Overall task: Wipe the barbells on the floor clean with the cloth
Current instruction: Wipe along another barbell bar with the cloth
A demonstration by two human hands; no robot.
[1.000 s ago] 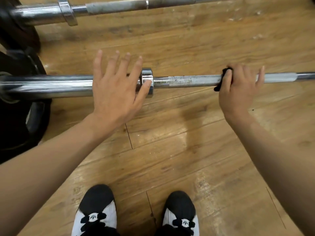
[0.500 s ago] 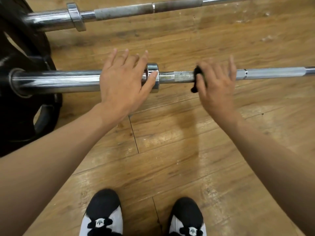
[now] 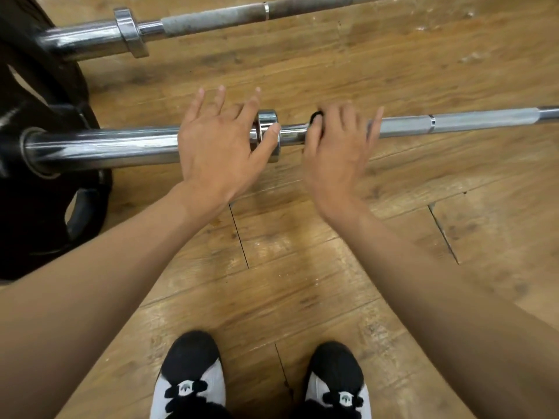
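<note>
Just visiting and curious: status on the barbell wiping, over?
Left hand flat on near barbell. Right hand presses cloth onto it. Collar close beside cloth.

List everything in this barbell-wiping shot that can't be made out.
Head view only:
- Cloth: mostly under the right hand; only a dark edge shows.
- Near barbell: one end cut off by the right edge; a stretch covered by the left hand and the right hand.
- Far barbell: runs out of the top edge.
- Weight plate: cut off by the left edge.
- Shoes: cut off by the bottom edge.

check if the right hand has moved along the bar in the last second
Yes: the right hand slid the cloth left, toward the collar on the near barbell.
</note>
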